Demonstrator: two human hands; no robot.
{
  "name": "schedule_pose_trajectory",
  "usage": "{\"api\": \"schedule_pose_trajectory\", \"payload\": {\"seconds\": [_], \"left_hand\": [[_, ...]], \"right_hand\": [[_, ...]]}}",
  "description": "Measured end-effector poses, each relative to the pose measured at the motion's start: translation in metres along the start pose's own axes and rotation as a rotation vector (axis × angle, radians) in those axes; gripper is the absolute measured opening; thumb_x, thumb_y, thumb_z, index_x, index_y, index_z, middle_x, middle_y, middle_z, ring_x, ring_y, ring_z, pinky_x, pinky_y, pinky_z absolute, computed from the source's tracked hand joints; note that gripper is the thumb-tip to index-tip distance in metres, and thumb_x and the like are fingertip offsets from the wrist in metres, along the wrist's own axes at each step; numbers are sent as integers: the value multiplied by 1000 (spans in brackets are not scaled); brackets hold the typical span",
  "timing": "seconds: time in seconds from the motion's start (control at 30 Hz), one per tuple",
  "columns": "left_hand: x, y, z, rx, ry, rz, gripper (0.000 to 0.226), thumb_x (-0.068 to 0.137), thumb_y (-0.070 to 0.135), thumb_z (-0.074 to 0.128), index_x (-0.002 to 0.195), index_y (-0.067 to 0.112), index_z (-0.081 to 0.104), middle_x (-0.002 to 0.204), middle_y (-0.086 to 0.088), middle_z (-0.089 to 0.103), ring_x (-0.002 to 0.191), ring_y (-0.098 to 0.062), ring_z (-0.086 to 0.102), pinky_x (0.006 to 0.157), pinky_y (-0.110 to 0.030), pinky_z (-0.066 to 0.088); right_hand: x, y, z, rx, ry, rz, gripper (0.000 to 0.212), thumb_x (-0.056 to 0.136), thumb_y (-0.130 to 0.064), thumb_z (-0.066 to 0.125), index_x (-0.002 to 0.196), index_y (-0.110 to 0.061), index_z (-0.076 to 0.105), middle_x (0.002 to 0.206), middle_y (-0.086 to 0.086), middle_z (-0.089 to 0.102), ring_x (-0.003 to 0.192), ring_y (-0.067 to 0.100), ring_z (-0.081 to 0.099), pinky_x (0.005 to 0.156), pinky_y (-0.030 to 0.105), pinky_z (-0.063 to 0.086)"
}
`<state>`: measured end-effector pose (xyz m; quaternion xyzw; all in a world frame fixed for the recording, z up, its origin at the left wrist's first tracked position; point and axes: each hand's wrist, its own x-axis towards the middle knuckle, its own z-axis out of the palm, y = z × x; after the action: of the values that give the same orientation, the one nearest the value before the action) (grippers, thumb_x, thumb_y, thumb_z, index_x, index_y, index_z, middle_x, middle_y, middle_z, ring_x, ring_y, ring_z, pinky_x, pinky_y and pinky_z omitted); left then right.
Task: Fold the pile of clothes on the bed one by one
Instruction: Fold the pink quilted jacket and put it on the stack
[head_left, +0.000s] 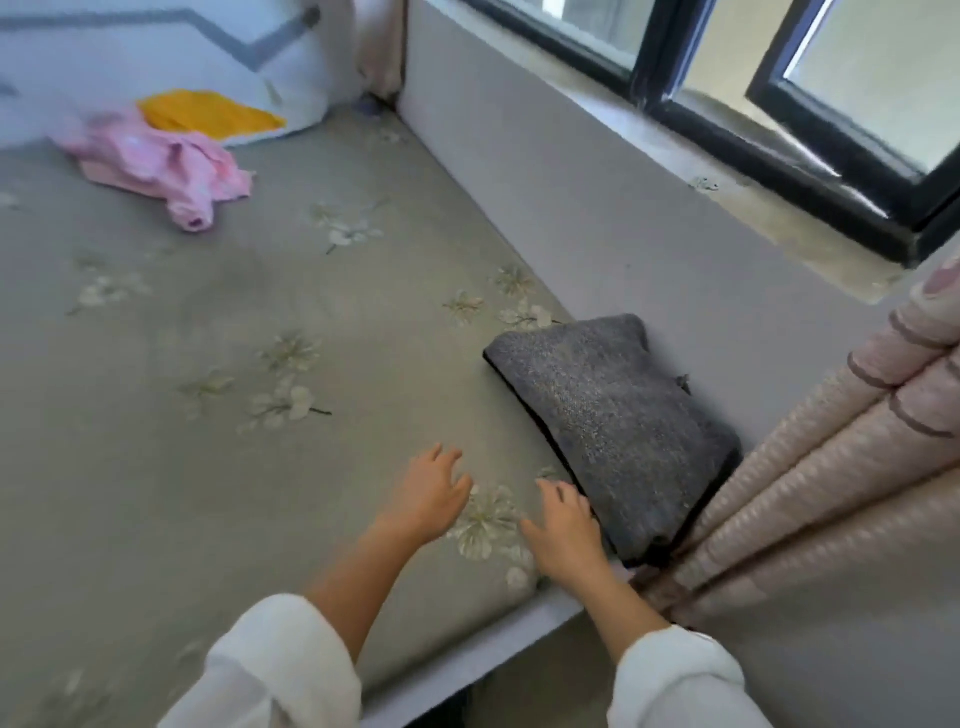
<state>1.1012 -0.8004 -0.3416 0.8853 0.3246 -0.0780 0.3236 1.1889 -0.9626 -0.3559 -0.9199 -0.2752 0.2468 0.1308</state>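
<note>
- The person is leaning over the grey-green flower-printed bed sheet (208, 467), both white-sleeved arms reaching out in the lower middle of the frame.
- The left hand (431, 493) is hovering palm-down over bare sheet, fingers spread and loosely bent, holding nothing.
- The right hand (563, 530) is lying just beside the near edge of the folded dark grey knitted garment (608, 415), fingers relaxed and apart, gripping nothing. Whether they are touching the knit I cannot tell.
- That grey garment is sitting as a neat rectangle right of centre, against the pale grey side panel (571, 208) and near the pink ribbed curtain (831, 467).
- To my eye this piece is looking finished and is just being set down. The next move is calling for a long reach to the upper left of the frame, where the unfolded clothes are lying.
- Counting: one folded grey garment, one crumpled pink garment (166, 166), one yellow cloth (208, 114) just behind it. That is three pieces, two waiting, and two empty hands.
</note>
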Motion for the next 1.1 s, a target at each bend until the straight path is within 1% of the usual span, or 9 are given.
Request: {"api": "schedule_pose_trajectory", "payload": {"seconds": [0.07, 0.2, 0.37, 0.5, 0.67, 0.77, 0.87, 0.97, 1.1], "left_hand": [[-49, -31, -11, 2, 42, -61, 47, 99, 31, 40, 142, 11, 40, 149, -12, 37, 137, -26, 31, 111, -33, 24], [-140, -103, -38, -20, 110, -225, 48, 99, 31, 40, 141, 10, 40, 146, -11, 41, 134, -27, 36, 109, -35, 29], [-252, -197, -77, -36, 233, -436, 49, 97, 34, 39, 142, 15, 40, 145, -7, 43, 132, -26, 38, 107, -40, 35], [-339, -280, -108, -64, 359, -562, 46, 95, 32, 42, 138, 16, 45, 142, -7, 47, 131, -26, 38, 105, -39, 37], [-457, -399, -144, -100, 439, -688, 46, 97, 33, 41, 139, 15, 44, 143, -6, 45, 133, -25, 34, 106, -39, 35], [-529, -469, -165, -113, 469, -786, 46, 97, 33, 41, 139, 16, 43, 143, -7, 45, 132, -26, 34, 104, -38, 36], [-590, -523, -187, -101, 499, -877, 46, 96, 33, 42, 138, 16, 44, 142, -8, 46, 130, -28, 36, 104, -38, 36], [-635, -568, -211, -96, 551, -931, 45, 95, 33, 43, 137, 16, 46, 140, -8, 47, 129, -28, 37, 104, -39, 36], [-671, -625, -249, -72, 606, -953, 45, 95, 34, 44, 137, 17, 45, 140, -8, 47, 130, -28, 37, 103, -40, 38]], "right_hand": [[-28, -35, 16, 13, -32, -72, 55, 95, -39, 48, 144, -19, 32, 149, 6, 31, 133, 26, 28, 105, 36, 30], [-77, -110, 54, -30, -111, -250, 58, 94, -36, 50, 145, -14, 32, 148, 9, 33, 136, 28, 26, 109, 37, 26], [-134, -212, 115, -135, -212, -466, 61, 94, -39, 50, 146, -15, 30, 148, 10, 33, 135, 29, 29, 111, 43, 29], [-186, -308, 175, -209, -269, -616, 62, 93, -39, 50, 146, -15, 30, 148, 11, 33, 135, 30, 31, 111, 42, 30], [-264, -439, 261, -283, -312, -800, 61, 94, -37, 49, 147, -15, 28, 150, 9, 30, 136, 29, 29, 109, 42, 30], [-314, -509, 313, -311, -370, -898, 62, 95, -37, 48, 148, -14, 25, 151, 9, 29, 137, 29, 27, 110, 42, 29], [-359, -569, 353, -363, -395, -984, 61, 95, -37, 48, 148, -15, 26, 151, 9, 29, 137, 29, 28, 110, 43, 30], [-393, -627, 383, -414, -400, -1057, 60, 94, -36, 48, 146, -14, 27, 149, 9, 31, 135, 30, 30, 108, 43, 32], [-418, -704, 419, -433, -388, -1132, 59, 93, -35, 49, 144, -14, 30, 145, 11, 35, 132, 31, 32, 106, 43, 33]]}}
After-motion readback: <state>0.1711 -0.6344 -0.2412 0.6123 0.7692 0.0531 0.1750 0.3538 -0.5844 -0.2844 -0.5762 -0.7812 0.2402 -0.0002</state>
